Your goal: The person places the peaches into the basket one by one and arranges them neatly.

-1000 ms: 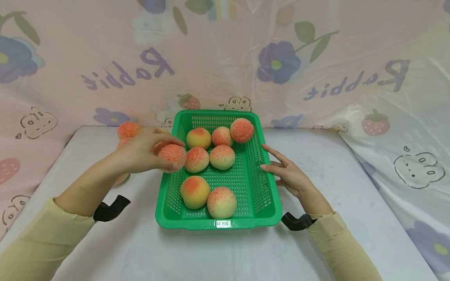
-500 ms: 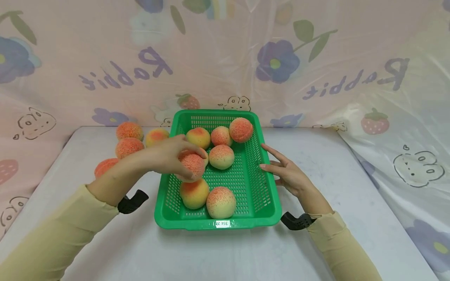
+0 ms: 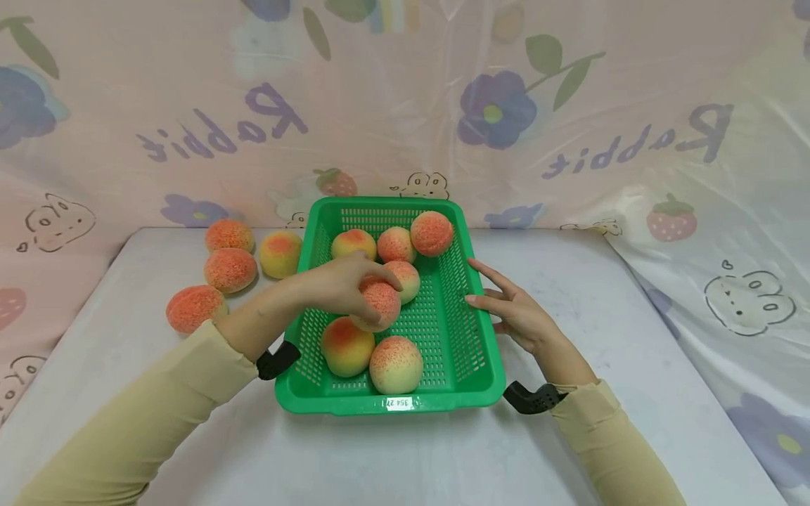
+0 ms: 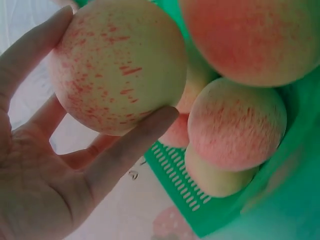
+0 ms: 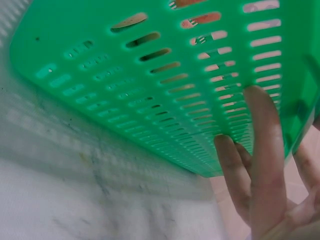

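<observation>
My left hand (image 3: 338, 284) reaches over the green plastic basket (image 3: 392, 403) and holds a peach (image 3: 380, 303) between thumb and fingers. In the left wrist view this peach (image 4: 120, 65) is pale cream with pink streaks. Several peaches lie in the basket, among them a yellow-red peach (image 3: 347, 347) and a speckled peach (image 3: 396, 365) near the front, and a redder peach (image 3: 432, 234) at the back right. My right hand (image 3: 522, 316) grips the basket's right side, thumb over the rim and fingers (image 5: 265, 155) against the slotted outer wall.
Left of the basket, several peaches lie on the white tabletop: an orange-red peach (image 3: 197, 309), another red peach (image 3: 230, 270), and a yellow peach (image 3: 280, 254) close to the basket. A patterned curtain (image 3: 392, 105) hangs behind the table.
My left hand has carried the peach rightward from the basket's left rim to over its middle, uncovering the peaches on the table. The right hand has stayed at the basket's side.
</observation>
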Demonstrator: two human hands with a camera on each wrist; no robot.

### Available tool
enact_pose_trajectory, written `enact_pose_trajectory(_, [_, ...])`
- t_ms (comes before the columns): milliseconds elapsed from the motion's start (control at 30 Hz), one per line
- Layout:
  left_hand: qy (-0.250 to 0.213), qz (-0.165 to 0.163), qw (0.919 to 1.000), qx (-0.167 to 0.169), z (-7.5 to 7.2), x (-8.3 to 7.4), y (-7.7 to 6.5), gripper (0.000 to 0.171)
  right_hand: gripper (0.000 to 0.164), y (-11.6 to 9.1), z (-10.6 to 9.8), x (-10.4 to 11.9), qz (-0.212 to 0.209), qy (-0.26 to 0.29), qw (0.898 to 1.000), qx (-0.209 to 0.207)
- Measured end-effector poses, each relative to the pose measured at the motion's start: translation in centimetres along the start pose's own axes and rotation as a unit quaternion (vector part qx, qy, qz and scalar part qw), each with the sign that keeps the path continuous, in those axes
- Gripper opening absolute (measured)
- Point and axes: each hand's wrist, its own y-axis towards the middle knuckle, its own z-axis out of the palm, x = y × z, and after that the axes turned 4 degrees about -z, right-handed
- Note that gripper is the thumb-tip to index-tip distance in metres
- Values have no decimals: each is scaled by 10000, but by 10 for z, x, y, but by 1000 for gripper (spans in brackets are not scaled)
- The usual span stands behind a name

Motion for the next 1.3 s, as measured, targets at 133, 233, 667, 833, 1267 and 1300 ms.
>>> enact_pose_trajectory(133, [-27, 31, 10000, -42, 6, -1, 8, 44, 72, -1, 0, 0, 9, -35, 10000, -19])
enact_pose_trajectory(233, [-10, -28, 9999, -111, 8, -2, 12, 38, 72, 0, 0, -1, 28, -25, 10000, -26])
enact_pose_trajectory(667, [-1068, -164, 9932, -427, -7, 18, -6, 37, 72, 0, 1, -1, 40, -7, 10000, 3])
enact_pose_trajectory(833, [-1532, -440, 9847, -708, -21, 26, -21, 35, 71, 0, 1, -1, 0, 0, 10000, 7])
enact_pose_trajectory(1267, [-2888, -281, 9470, -1376, -23, 57, -43, 41, 70, 0, 1, 0, -9, -15, 10000, -1])
enact_pose_trajectory(1300, [-2919, -332, 9446, -1465, -23, 61, -44, 42, 70, 0, 1, 0, -8, -15, 10000, -4])
